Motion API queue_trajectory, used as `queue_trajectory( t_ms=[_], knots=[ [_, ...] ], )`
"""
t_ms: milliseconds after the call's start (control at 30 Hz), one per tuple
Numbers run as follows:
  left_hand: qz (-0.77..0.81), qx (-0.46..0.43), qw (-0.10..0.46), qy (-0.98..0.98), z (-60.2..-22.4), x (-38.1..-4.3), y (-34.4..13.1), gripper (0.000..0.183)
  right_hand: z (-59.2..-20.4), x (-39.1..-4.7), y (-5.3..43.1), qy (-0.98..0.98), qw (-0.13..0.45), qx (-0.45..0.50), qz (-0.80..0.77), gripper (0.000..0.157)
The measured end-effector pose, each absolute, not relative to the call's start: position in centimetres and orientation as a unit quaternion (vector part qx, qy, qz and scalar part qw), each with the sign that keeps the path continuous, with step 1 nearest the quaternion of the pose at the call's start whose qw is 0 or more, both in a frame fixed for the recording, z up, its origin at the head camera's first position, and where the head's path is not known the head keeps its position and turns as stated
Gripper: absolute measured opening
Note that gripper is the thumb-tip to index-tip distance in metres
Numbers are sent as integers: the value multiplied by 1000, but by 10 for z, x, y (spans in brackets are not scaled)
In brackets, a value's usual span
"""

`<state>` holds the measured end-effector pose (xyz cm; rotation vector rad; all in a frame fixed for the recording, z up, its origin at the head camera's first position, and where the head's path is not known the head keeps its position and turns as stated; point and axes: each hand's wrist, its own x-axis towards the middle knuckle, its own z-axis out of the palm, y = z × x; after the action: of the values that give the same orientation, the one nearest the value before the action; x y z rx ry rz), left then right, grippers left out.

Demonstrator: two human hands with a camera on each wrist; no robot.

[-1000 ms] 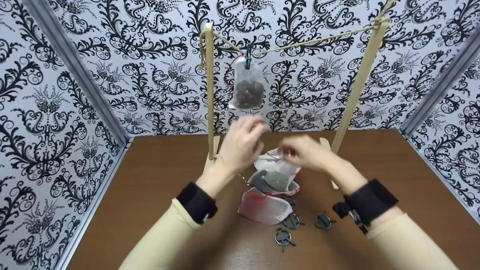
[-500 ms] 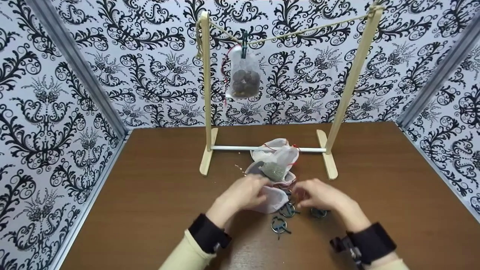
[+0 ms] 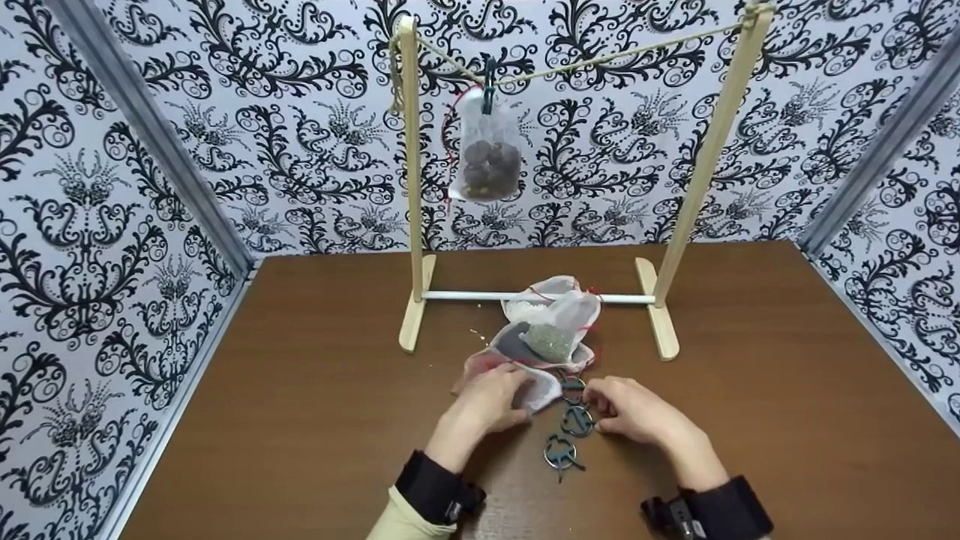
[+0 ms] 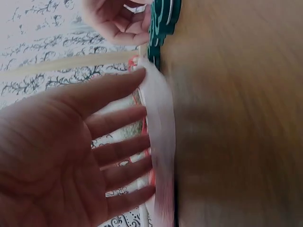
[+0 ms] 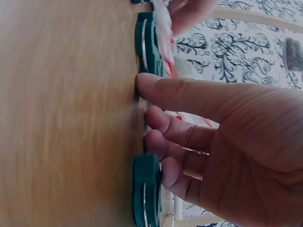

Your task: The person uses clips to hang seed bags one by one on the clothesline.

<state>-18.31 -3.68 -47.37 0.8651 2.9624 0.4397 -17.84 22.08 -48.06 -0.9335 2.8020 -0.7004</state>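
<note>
My left hand (image 3: 484,401) touches a white drawstring mesh bag with reddish contents (image 3: 544,391) at the near end of a pile. In the left wrist view its fingers (image 4: 125,153) stretch nearly straight to the bag's side. On the table to the right, my right hand (image 3: 634,411) is beside green plastic clips with metal rings (image 3: 577,421). In the right wrist view, its thumb and loosely bent fingers (image 5: 161,118) reach the tabletop between one clip (image 5: 149,42) and another clip (image 5: 147,189); nothing shows between them. The head view hides the second clip behind this hand.
Behind lie more mesh bags: one with greenish filling (image 3: 551,341), one dark grey (image 3: 511,341), one white (image 3: 525,309). A wooden frame (image 3: 416,187) holds a rope (image 3: 622,54), where a clip (image 3: 489,94) hangs a bag of brown lumps (image 3: 491,169). Crumbs (image 3: 478,334) dot the table.
Both hands have come down from beneath the hanging bag to the table. The left hand has shifted the reddish bag slightly left; the right hand has settled among the clips.
</note>
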Motion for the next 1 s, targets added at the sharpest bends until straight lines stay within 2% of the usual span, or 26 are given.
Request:
queue_trajectory(
  t_ms=[267,600,833,1000],
  knots=[
    [107,226,-82,965,-482,-185,-44,35,-484,-177,226,939,5,-267,-216,24],
    [152,189,-116,963,-485,-195,-47,4,-480,-181,226,945,-38,-237,-224,22],
    [192,168,-178,950,-475,-198,-58,5,-471,-184,232,939,-37,-217,-263,27],
    [223,153,-201,942,-465,-194,-63,12,-467,-182,233,934,-41,-191,-300,28]
  ],
)
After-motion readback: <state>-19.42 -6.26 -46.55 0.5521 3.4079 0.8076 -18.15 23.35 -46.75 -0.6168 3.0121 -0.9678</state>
